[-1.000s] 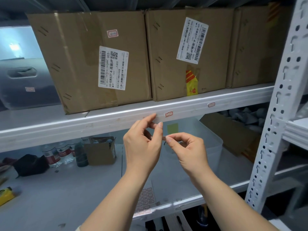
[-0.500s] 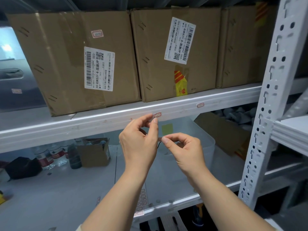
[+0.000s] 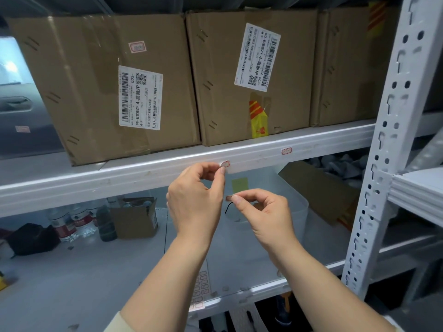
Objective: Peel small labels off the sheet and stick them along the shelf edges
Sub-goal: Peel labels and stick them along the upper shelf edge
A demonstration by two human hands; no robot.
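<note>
Left hand [image 3: 196, 197] pinches one small label [image 3: 224, 164] onto the shelf edge [image 3: 143, 174]; right hand [image 3: 261, 212] below pinches another, needing pressing next.

**Labels at the shelf edge**

One red-bordered label [image 3: 225, 164] sits mid-edge on the white shelf edge [image 3: 143, 174]; another [image 3: 286, 151] sticks further right. The label sheet [image 3: 200, 289] lies flat at the lower shelf's front edge.

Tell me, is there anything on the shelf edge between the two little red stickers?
No. The head view shows bare white shelf edge between the label by the left hand, at, and the other label.
</note>
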